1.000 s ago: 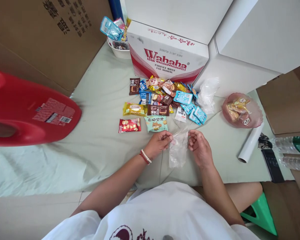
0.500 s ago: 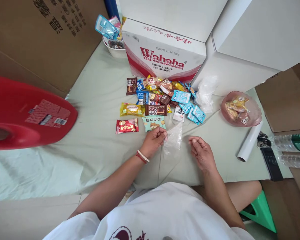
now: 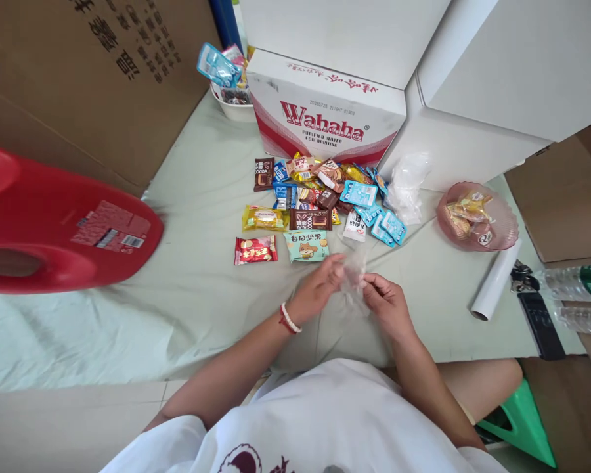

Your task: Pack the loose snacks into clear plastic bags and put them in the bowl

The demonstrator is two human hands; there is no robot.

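A small clear plastic bag (image 3: 353, 279) hangs between my two hands above the cloth. My right hand (image 3: 385, 303) pinches its right edge between thumb and fingers. My left hand (image 3: 320, 286) is at the bag's left side, slightly blurred, its fingers closed on the film. Just beyond my left hand lie a green snack packet (image 3: 306, 246) with a squirrel picture and a red snack packet (image 3: 256, 250). Behind them is a heap of wrapped snacks, including a yellow packet (image 3: 264, 218), a brown cocoa packet (image 3: 310, 219) and several blue sachets (image 3: 358, 193).
A Wahaha carton (image 3: 325, 125) stands behind the snacks, with crumpled plastic bags (image 3: 408, 187) beside it. To the right are a pink bowl (image 3: 507, 220) holding snacks, a white roll (image 3: 495, 281) and a black phone-like object (image 3: 542, 326). A red jug (image 3: 73, 230) stands at left.
My right hand has moved left and taken hold of the plastic bag, which was in my left hand alone. My left hand has shifted slightly right. The view has shifted a little.
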